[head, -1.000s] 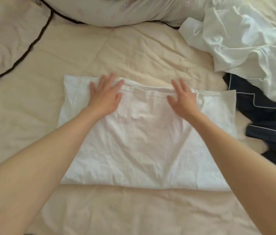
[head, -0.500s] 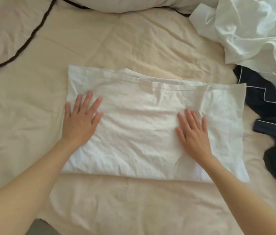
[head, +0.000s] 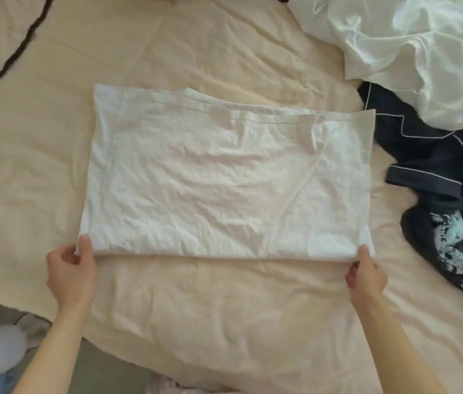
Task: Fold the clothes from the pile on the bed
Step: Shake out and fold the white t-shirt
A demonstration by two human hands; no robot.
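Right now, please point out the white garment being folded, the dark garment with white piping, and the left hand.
white garment (head: 218, 180), head view, middle of its top layer.
dark garment (head: 429, 163), head view, dark cloth beside the white piping.
left hand (head: 71, 275), head view, back of the hand.

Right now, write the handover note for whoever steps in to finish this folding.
Left hand: pinches the near left corner of the white garment.
Right hand: pinches its near right corner.
The garment lies flat on the bed sheet, already folded into a wide rectangle.
The pile is at the right: a crumpled white garment and dark clothes with white piping, both unfolded.
Left to do: probably fold the near edge away, set it aside, then fold the pile.
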